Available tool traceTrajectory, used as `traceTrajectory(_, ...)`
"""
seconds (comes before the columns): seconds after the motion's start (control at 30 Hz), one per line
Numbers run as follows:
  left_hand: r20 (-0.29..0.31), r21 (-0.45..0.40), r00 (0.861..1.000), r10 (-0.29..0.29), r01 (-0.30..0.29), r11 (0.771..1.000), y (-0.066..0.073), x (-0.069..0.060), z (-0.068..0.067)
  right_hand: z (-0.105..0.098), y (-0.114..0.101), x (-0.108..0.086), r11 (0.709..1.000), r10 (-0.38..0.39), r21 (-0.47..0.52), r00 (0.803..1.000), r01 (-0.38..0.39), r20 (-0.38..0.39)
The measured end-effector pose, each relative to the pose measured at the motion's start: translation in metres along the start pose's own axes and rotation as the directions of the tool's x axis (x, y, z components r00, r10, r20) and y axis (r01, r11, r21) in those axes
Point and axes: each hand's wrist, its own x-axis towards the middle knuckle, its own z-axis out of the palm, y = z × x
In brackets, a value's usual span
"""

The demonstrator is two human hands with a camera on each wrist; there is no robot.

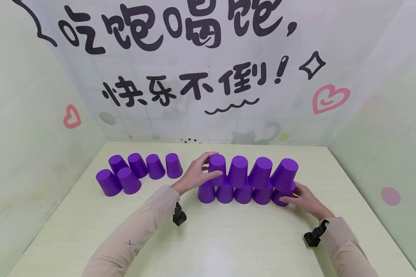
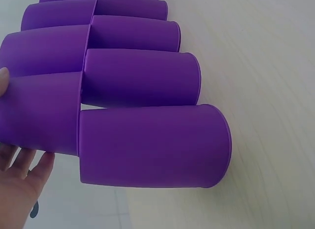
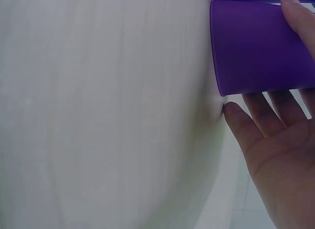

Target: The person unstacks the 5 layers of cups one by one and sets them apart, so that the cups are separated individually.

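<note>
Purple cups stand upside down in two tiers: several in the bottom row (image 1: 243, 193) and several on top, bridging the gaps below. My left hand (image 1: 195, 173) has its thumb and fingers round the leftmost upper cup (image 1: 217, 165); in the left wrist view the fingers of that hand (image 2: 22, 182) touch the side of the same cup (image 2: 42, 111). At the other end, my right hand (image 1: 306, 200) curves its thumb and fingers round the rightmost bottom cup (image 1: 280, 197). The right wrist view shows that hand (image 3: 285, 155) around the cup (image 3: 261, 47).
Several more upside-down purple cups (image 1: 129, 181) stand separately at the left of the pale table (image 1: 215, 246). A printed wall sheet (image 1: 180, 123) rises behind the table's back edge, with pale side walls (image 1: 378, 127) at left and right.
</note>
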Motion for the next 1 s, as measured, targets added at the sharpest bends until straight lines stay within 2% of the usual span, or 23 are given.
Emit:
traceTrajectory(0.27, -0.036, -0.004, 0.999, 0.028, -0.028, 1.0, 0.004, 0.001, -0.004, -0.001, 0.0, 0.002, 1.0, -0.014, 0.0, 1.0, 0.014, 0.007)
traceTrajectory(0.5, -0.058, -0.006, 0.997, 0.058, -0.058, 0.998, 0.015, 0.002, -0.015, -0.002, -0.001, -0.002, 1.0, 0.001, 0.001, 1.0, -0.001, 0.004)
traceTrajectory(0.63, -0.073, 0.004, 0.995, 0.071, -0.071, 0.997, 0.016, -0.001, -0.024, -0.003, 0.0, -0.004, 1.0, -0.001, -0.008, 1.0, 0.001, 0.002)
traceTrajectory(0.73, -0.102, 0.005, 0.992, 0.071, -0.071, 0.997, 0.01, -0.004, -0.034, -0.002, 0.001, -0.004, 1.0, -0.01, -0.012, 1.0, 0.01, 0.0)
traceTrajectory(0.83, -0.132, 0.02, 0.989, 0.064, -0.062, 0.998, -0.003, -0.008, -0.047, -0.002, 0.001, -0.002, 1.0, -0.013, -0.009, 1.0, 0.013, -0.001)
traceTrajectory(1.0, -0.209, 0.087, 0.977, 0.044, -0.027, 0.996, -0.023, -0.018, -0.072, 0.0, 0.0, 0.0, 1.0, -0.015, -0.012, 1.0, 0.015, -0.001)
